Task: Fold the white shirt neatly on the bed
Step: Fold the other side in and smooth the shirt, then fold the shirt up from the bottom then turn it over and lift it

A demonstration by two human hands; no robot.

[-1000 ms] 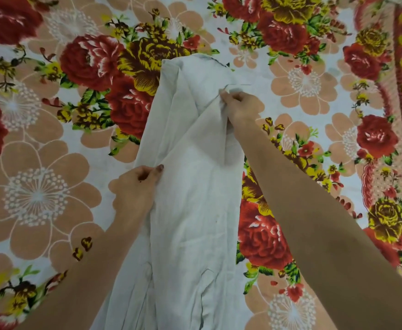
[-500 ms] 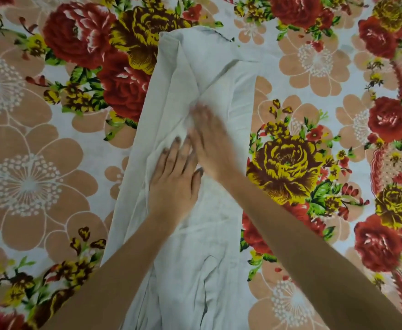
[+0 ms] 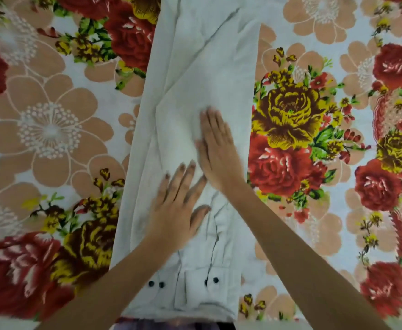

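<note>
The white shirt [image 3: 195,75] lies on the bed as a long narrow strip, sides folded in, running from the near edge to the top of the view. Two cuffs with dark buttons [image 3: 185,282] lie side by side at its near end. My left hand [image 3: 178,206] rests flat on the shirt's middle, fingers spread. My right hand [image 3: 216,146] lies flat just beyond it and to the right, palm down on the cloth, slightly blurred. Neither hand grips anything.
The bed is covered by a floral sheet [image 3: 52,129] with red, yellow and tan flowers on both sides of the shirt. A patterned border [image 3: 395,129] runs down the right. The near bed edge [image 3: 9,323] shows at the bottom.
One second ago both hands pinched the shirt's edges. They let go and now press flat on the cloth. The view has shifted toward me, so the cuffs have come into sight.
</note>
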